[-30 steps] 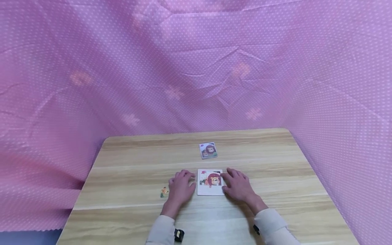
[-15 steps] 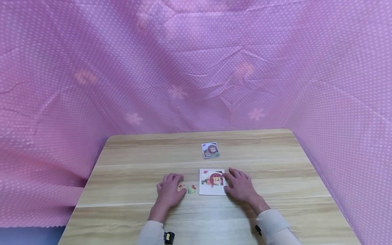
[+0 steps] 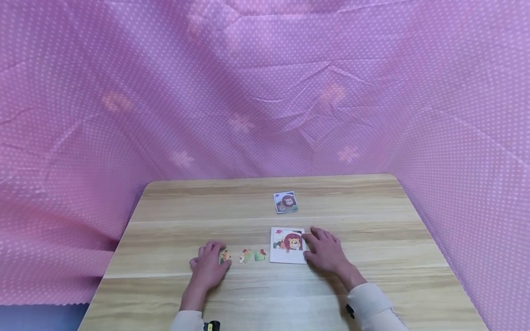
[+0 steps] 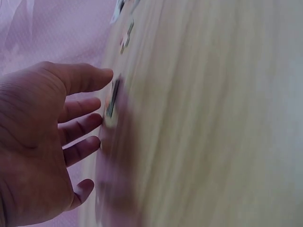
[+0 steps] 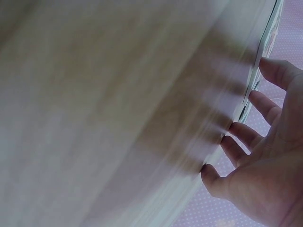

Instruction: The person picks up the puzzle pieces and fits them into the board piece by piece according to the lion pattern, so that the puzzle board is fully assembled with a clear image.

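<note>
A white-bordered jigsaw board (image 3: 288, 257) with a partly filled lion picture lies flat in the middle of the table. My right hand (image 3: 325, 250) rests at its right edge, thumb and forefinger touching the rim; the right wrist view shows the fingers (image 5: 244, 135) spread and fairly straight. Left of the board lie three loose puzzle pieces: one with green and red (image 3: 260, 255), another beside it (image 3: 245, 256), and a yellow-orange one (image 3: 225, 256). Around that last piece stands my left hand (image 3: 209, 266), thumb and fingers apart with the piece (image 4: 113, 98) between them in view.
Behind the board, a small lion picture card (image 3: 285, 202) lies on the wooden table (image 3: 352, 207). Pink dotted cloth (image 3: 265, 115) hangs along the back and both sides of the table.
My left hand has moved left, away from the board, and two puzzle pieces now show between it and the board. The right hand stays at the board's edge.
</note>
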The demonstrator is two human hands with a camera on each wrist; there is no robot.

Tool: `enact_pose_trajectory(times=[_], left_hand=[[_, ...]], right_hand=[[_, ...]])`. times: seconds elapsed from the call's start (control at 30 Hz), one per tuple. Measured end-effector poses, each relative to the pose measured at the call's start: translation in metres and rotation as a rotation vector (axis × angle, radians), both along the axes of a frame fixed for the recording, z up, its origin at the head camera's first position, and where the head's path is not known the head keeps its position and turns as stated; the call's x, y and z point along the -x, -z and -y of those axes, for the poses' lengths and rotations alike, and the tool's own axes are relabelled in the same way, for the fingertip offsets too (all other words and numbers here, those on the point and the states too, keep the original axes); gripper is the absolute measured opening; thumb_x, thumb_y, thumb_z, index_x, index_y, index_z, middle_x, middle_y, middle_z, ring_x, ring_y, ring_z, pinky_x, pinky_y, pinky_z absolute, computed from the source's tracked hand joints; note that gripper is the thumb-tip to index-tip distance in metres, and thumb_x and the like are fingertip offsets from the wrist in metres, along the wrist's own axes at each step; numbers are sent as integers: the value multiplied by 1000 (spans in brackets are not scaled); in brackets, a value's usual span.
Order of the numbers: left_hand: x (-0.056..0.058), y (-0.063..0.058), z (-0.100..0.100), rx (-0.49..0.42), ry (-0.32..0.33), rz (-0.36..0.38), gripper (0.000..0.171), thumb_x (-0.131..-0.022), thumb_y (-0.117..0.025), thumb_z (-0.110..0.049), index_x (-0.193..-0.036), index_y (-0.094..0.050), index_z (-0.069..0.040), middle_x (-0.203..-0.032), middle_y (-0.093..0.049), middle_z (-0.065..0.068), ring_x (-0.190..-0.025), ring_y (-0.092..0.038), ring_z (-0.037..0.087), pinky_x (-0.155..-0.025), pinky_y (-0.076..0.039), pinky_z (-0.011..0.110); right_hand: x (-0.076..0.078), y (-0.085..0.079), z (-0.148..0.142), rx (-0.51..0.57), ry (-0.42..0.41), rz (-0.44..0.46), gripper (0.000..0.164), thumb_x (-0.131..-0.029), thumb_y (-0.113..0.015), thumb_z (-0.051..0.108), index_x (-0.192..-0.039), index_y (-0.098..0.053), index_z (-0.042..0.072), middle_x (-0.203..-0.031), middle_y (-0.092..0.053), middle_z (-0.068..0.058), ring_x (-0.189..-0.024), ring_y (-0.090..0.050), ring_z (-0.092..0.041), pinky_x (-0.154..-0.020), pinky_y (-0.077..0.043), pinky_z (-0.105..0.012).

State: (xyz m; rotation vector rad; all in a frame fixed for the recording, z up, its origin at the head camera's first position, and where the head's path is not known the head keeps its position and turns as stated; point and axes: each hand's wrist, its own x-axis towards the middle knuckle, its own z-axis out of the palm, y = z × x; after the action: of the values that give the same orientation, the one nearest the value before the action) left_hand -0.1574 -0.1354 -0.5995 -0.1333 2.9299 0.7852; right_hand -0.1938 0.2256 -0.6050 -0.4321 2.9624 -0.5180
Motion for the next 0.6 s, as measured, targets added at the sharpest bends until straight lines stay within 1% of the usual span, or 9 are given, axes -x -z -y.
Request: enact_pose_trajectory(times=[0.13,0.27,0.43,0.6], left_hand=[[-2,2,8,14,19,-18,47,-84,-70,-38,-125,-61,-17,-136,-49,1,-124,-40,27,-89,-28,53],[-3,2,12,26,35,-39,40,-84,-72,-37,-119,-64,-19,-135,-51,2,-125,-41,28,-90,-28,55],[-5,1,13,25,19,-32,34,-81,-74,-34,-110,-66,-17,-133,-50,5,-124,-40,29,-94,-25,57],[-7,2,11,-4,0,-19,27,-80,-77,-29,-101,-65,-17,-123,-51,6,-117,-40,28,-91,-26,53]], right_hand=[[1,-1,-1,-9,4,3,55,-86,-65,45,-136,-53,27,-153,-38,-12,-139,-35,-37,-109,-26,-62],[1,0,-1,-13,-1,-8,55,-86,-65,45,-136,-53,27,-153,-38,-12,-139,-35,-36,-109,-26,-62],[2,1,0,-4,-4,-5,55,-86,-65,45,-136,-53,27,-153,-37,-13,-139,-35,-37,-109,-25,-63],[1,1,0,-3,1,10,56,-85,-66,45,-136,-53,27,-153,-37,-12,-140,-34,-37,-109,-25,-63]])
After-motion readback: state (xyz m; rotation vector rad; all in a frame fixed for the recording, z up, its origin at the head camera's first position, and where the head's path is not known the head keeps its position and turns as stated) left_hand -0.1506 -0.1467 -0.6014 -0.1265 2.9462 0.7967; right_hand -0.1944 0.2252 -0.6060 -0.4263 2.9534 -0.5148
